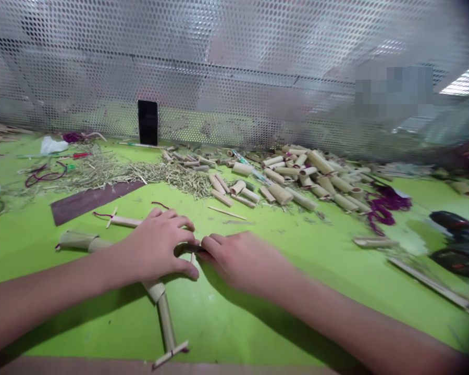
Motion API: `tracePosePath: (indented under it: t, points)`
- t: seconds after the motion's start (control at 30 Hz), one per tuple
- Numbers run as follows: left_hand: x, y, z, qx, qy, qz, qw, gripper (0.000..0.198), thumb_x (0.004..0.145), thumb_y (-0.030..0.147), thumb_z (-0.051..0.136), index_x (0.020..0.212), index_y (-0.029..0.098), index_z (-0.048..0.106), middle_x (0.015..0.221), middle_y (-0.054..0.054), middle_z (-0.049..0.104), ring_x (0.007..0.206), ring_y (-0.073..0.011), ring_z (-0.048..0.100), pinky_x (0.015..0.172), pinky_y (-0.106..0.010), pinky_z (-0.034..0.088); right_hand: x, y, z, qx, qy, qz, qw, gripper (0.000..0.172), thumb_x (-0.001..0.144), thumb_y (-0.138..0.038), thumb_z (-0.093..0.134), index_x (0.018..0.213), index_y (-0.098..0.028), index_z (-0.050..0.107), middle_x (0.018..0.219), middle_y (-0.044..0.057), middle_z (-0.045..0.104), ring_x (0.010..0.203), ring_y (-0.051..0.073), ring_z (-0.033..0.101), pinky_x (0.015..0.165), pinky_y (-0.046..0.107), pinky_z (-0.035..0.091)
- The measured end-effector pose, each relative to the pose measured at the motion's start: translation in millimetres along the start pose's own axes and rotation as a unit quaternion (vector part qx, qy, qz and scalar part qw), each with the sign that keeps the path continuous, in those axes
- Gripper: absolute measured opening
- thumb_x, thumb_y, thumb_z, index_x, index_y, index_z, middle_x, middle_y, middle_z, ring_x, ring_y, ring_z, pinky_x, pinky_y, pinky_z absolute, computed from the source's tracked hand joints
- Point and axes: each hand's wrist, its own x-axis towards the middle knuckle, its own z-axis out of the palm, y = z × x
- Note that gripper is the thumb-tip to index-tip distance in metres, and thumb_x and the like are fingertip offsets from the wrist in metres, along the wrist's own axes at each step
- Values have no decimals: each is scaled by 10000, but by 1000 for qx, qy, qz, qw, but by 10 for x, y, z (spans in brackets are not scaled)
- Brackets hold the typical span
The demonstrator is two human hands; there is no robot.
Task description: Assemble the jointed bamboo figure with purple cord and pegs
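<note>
- Bamboo frame (166,317), head view: it lies on the green table (258,323) right in front of me, hollow sticks joined at angles. One leg runs toward the near edge, another pokes out to the left, and the joint is hidden under the left hand (160,245).
- The left hand is pressed over that joint. Its thumb and fingers are closed on a dark strip (187,249) that sticks out toward the right hand (242,260).
- The right hand meets the strip's other end with its fingers curled under. I cannot tell whether they grip it or only touch it.
- My judgement is that the frame is light, stiff and hollow, so it would roll easily and could split under a hard squeeze. The joint is the steadiest place to hold it.
- Farther back are a pile of bamboo tubes (316,177), loose shavings (140,174), a purple cord (386,203) and a phone (147,122) leaning on the mesh wall (234,62).
</note>
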Motion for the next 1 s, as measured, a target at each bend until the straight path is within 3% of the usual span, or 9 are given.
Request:
tracePosePath:
  t: [0.63, 0.87, 1.0]
  points:
    - [12, -26, 33, -7, 15, 14, 1000, 449, 823, 712, 687, 1000, 315, 798, 1310, -44, 672, 1218, -338, 551, 959, -492, 381, -17, -74, -7, -12, -18, -9, 1000, 180, 1062, -265, 513, 985, -171, 646, 839, 42, 746, 611, 182, 642, 520, 343, 178]
    - [12, -24, 40, -5, 17, 13, 1000, 484, 800, 723, 702, 1031, 308, 794, 1313, -45, 671, 1225, -346, 549, 972, -479, 380, -5, -63, -66, 23, -19, 33, 999, 267, 1088, -295, 443, 962, -172, 642, 814, 40, 747, 604, 178, 656, 525, 329, 228]
    - [9, -25, 32, -8, 12, 9, 1000, 495, 796, 720, 705, 1058, 308, 789, 1323, -44, 670, 1224, -341, 554, 981, -475, 382, -6, -13, -71, 5, -26, 17, 1000, 268, 1084, -308, 463, 972, -176, 667, 853, 50, 761, 612, 176, 656, 541, 317, 266]
